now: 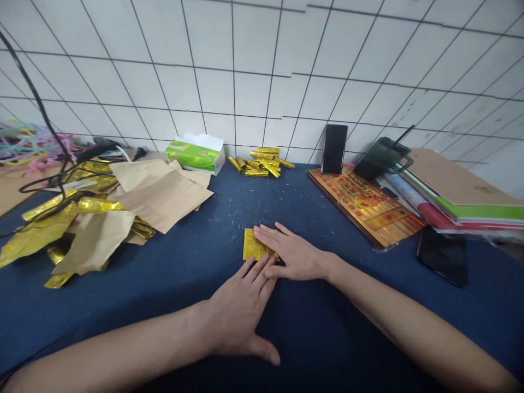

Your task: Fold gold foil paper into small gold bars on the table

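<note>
A small gold foil sheet (249, 245) lies flat on the dark blue tabletop (213, 251) in front of me. Across its right part rests my right hand (297, 254), fingers stretched out and flat, covering much of it. My left hand (241, 311) lies at the near edge of the foil with its fingers extended and its thumb spread toward me. The fingertips of the left hand meet the thumb side of the right hand. Farther back, by the wall, sits a loose pile of rolled gold foil pieces (264, 162).
At the left are brown paper sheets (164, 194), crumpled gold foil (36, 232) and a black cable (39, 101). A green tissue box (194, 153) stands by the tiled wall. To the right are an orange-gold packet (364, 204), an upright phone (334, 148), a dark mug (382, 155) and another phone (442, 255).
</note>
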`<action>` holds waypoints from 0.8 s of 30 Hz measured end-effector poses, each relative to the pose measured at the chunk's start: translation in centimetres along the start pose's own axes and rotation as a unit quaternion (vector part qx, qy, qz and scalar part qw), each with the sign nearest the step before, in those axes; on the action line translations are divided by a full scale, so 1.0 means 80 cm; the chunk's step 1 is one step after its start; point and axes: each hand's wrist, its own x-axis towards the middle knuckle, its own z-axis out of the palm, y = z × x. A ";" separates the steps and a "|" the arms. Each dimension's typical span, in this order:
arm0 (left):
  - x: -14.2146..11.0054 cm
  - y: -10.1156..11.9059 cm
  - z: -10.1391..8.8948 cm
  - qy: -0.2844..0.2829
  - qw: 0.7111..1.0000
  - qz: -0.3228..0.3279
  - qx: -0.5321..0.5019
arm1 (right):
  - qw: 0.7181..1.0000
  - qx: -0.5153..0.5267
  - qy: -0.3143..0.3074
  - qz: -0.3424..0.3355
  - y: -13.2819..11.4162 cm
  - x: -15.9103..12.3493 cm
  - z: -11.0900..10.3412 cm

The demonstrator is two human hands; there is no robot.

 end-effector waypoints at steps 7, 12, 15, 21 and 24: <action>0.000 -0.001 -0.002 -0.001 1.000 0.001 -0.004 | 0.999 0.038 0.005 0.006 0.001 0.001 0.001; -0.001 -0.003 0.002 -0.004 1.000 0.006 0.006 | 0.963 0.254 0.085 0.019 0.015 -0.003 -0.017; -0.001 -0.003 0.001 -0.004 1.000 0.007 -0.001 | 0.956 0.272 0.106 0.027 -0.003 -0.009 -0.023; -0.001 0.000 -0.006 -0.011 0.999 0.025 -0.029 | 0.990 0.122 -0.040 -0.051 -0.063 0.000 -0.006; 0.001 0.001 -0.008 0.007 0.999 0.007 -0.051 | 0.992 0.092 -0.069 -0.052 -0.058 0.013 -0.002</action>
